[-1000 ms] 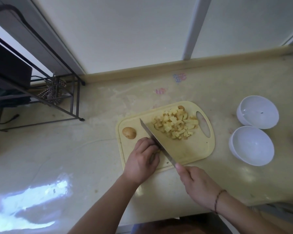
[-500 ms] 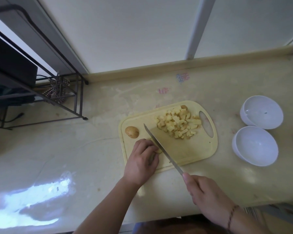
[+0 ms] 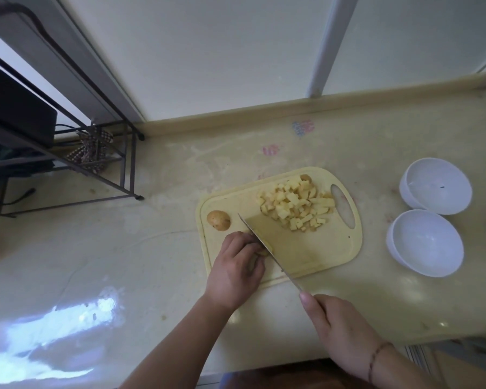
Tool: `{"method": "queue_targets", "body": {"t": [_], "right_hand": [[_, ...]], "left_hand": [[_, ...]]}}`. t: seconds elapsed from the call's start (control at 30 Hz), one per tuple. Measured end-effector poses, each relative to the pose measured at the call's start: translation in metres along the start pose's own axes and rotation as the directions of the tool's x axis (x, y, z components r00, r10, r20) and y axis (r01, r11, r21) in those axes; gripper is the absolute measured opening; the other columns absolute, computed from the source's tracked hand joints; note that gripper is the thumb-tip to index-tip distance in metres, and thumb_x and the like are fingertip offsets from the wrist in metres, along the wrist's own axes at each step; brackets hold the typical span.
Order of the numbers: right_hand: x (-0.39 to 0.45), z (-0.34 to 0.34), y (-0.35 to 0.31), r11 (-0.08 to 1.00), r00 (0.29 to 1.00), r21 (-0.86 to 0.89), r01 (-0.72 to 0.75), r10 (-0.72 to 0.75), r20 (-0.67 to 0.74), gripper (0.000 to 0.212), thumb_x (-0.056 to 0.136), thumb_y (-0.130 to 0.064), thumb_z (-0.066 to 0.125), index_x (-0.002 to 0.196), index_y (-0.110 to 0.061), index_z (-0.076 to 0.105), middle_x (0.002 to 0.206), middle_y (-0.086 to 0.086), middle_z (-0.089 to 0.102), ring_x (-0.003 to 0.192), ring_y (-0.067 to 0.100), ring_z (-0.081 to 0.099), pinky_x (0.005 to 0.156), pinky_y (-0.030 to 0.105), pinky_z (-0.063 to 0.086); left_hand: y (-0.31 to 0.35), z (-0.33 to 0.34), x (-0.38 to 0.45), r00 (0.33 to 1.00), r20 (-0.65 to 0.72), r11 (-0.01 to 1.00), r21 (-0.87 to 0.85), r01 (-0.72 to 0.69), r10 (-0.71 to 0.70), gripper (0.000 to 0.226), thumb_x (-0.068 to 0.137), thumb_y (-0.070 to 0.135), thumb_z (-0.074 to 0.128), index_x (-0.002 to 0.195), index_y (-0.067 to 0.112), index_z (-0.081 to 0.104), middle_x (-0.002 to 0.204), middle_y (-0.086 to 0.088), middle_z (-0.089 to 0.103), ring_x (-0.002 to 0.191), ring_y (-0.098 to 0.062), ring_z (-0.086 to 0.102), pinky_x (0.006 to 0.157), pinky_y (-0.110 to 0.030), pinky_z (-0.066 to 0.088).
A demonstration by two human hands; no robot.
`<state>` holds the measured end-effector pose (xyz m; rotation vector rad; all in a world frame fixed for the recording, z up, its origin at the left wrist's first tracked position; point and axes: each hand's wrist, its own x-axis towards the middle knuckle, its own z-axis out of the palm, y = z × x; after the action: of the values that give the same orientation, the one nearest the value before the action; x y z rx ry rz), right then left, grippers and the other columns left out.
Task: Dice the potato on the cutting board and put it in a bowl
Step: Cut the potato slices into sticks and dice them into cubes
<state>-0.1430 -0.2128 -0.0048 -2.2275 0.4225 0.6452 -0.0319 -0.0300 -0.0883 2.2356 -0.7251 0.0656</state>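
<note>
Where counter meets wall at far left, dark wire rack point(image 3: 101, 164) stands. Potato end piece point(image 3: 218, 220) lies at left edge of yellow cutting board point(image 3: 320, 248). Left hand point(image 3: 235, 269), fingers curled, grips potato piece point(image 3: 263, 251) on board's near left. Knife point(image 3: 267, 248) blade against that piece. Diced potato pile point(image 3: 298, 204) at board's far right. Right hand point(image 3: 340, 329) clenched around knife handle. Two white bowls point(image 3: 425, 242) on counter right of board.

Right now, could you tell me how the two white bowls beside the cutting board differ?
The far bowl is tipped, its opening turned sideways; the near bowl seems closer to level. The far bowl has a small dark speck inside; the near bowl shows none. Both are white, empty, and right of the cutting board.
</note>
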Motion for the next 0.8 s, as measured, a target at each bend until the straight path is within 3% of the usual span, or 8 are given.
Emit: {"method": "queue_targets", "body": {"t": [0.13, 0.27, 0.47, 0.7, 0.8], "right_hand": [[0.016, -0.002, -0.014, 1.0, 1.0, 0.02, 0.018, -0.018, -0.004, 0.061, 0.08, -0.071, 0.015, 0.058, -0.02, 0.04, 0.051, -0.003, 0.043, 0.048, 0.006, 0.041, 0.051, 0.021, 0.032], [0.011, -0.004, -0.006, 0.997, 0.998, 0.083, -0.013, 0.017, -0.052, 0.071, 0.077, -0.081, 0.016, 0.058, -0.017, 0.039, 0.051, 0.0, 0.044, 0.047, 0.008, 0.041, 0.055, 0.029, 0.038], [0.001, -0.005, -0.004, 0.99, 1.0, 0.143, 0.014, -0.014, -0.002, 0.075, 0.07, -0.088, 0.019, 0.059, -0.016, 0.036, 0.05, -0.001, 0.037, 0.048, 0.01, 0.035, 0.056, 0.033, 0.037], [-0.003, -0.003, 0.0, 0.994, 0.999, 0.11, 0.012, -0.015, 0.032, 0.093, 0.064, -0.095, 0.01, 0.062, -0.007, 0.041, 0.051, 0.002, 0.043, 0.049, 0.009, 0.041, 0.06, 0.038, 0.045], [-0.007, -0.003, 0.004, 0.997, 0.999, 0.071, 0.008, -0.01, 0.033, 0.095, 0.061, -0.097, 0.005, 0.062, -0.009, 0.043, 0.055, 0.004, 0.046, 0.051, 0.009, 0.044, 0.062, 0.033, 0.043]], "left_hand": [[-0.001, -0.001, -0.001, 1.0, -0.007, 1.0, 0.007, 0.01, -0.01, 0.017, 0.079, 0.003, 0.077, 0.095, 0.003, 0.073, 0.1, -0.005, 0.063, 0.1, -0.023, 0.059, 0.093, -0.024, 0.048], [0.0, -0.002, -0.003, 0.999, -0.042, 1.0, -0.002, -0.002, 0.002, 0.012, 0.078, 0.002, 0.079, 0.088, 0.003, 0.072, 0.098, -0.007, 0.06, 0.099, -0.021, 0.058, 0.091, -0.022, 0.047], [0.0, -0.001, -0.004, 0.998, -0.063, 1.0, -0.015, 0.019, -0.02, 0.011, 0.077, 0.0, 0.079, 0.085, 0.003, 0.072, 0.093, -0.005, 0.063, 0.095, -0.021, 0.059, 0.09, -0.018, 0.045], [-0.002, 0.0, -0.004, 0.998, -0.055, 0.999, -0.039, 0.019, -0.021, 0.007, 0.08, 0.001, 0.075, 0.087, 0.003, 0.074, 0.094, -0.005, 0.066, 0.096, -0.022, 0.061, 0.088, -0.025, 0.05], [-0.003, 0.001, -0.004, 0.998, -0.053, 0.999, -0.038, 0.022, -0.024, 0.007, 0.081, 0.001, 0.075, 0.088, 0.003, 0.074, 0.095, -0.004, 0.067, 0.097, -0.022, 0.062, 0.09, -0.023, 0.048]]}}
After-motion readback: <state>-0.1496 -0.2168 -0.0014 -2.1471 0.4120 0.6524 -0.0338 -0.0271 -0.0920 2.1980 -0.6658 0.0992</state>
